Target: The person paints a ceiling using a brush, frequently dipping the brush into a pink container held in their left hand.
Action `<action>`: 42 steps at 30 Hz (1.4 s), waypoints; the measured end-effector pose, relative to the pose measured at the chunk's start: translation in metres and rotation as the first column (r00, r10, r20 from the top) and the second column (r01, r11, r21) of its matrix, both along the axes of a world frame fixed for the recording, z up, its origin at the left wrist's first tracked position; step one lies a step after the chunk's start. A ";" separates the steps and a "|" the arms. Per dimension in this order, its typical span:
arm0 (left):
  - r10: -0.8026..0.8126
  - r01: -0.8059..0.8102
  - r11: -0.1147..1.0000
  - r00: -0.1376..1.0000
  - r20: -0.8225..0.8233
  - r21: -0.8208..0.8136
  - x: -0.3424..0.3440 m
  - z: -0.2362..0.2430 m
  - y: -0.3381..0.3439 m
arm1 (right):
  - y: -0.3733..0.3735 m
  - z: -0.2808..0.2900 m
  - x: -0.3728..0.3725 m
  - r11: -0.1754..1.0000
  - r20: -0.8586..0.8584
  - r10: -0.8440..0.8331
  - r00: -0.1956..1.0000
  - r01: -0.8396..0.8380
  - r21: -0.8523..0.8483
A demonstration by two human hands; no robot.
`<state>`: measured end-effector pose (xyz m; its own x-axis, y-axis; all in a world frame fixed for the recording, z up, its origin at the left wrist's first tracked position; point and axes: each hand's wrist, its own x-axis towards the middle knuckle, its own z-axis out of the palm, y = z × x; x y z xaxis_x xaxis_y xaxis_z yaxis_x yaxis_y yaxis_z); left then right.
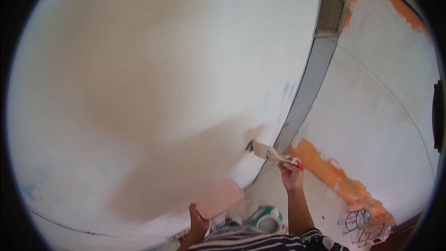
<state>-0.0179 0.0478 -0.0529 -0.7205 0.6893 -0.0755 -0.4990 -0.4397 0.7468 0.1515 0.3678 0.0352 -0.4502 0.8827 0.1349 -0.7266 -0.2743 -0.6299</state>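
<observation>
A paintbrush with pale bristles and a red-tipped handle (263, 151) is in my right hand (290, 173), its fingers closed round the handle. The bristle end is over a small dark patch (249, 146) on the white wall (162, 65); whether it touches cannot be told. My left hand (198, 216) grips a pale pink rectangular plastic container (219, 197) by its left end, low in the view in front of the wall. Shadows lie across the wall around both hands.
A grey vertical frame strip (304, 86) borders the right-hand wall (371, 93), white with orange edges. Below are a green-and-white bucket (259, 214) on the floor (316, 204) and metal stands (367, 227) at lower right. A dark cable (69, 227) crosses the lower left.
</observation>
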 end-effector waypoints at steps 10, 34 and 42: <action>0.117 -0.183 0.954 0.956 -0.268 -0.237 -0.010 -0.019 -0.011 | -0.104 0.031 0.012 0.953 0.118 -0.009 0.993 -0.028 0.303; 0.467 -0.465 0.874 0.884 0.020 0.139 0.018 0.018 -0.044 | -0.161 0.069 -0.041 -0.141 0.546 -0.103 0.831 -0.556 0.819; 0.536 -0.517 0.828 0.843 -0.037 0.216 0.017 0.025 -0.054 | -0.160 0.076 -0.049 -0.200 0.615 -0.021 0.788 -0.606 0.770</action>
<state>-0.0013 -0.0060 -0.0284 -0.9751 0.1966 0.1022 -0.0837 -0.7538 0.6518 0.1029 0.2074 0.1111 -0.8754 -0.2997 0.3792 -0.4738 0.6871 -0.5508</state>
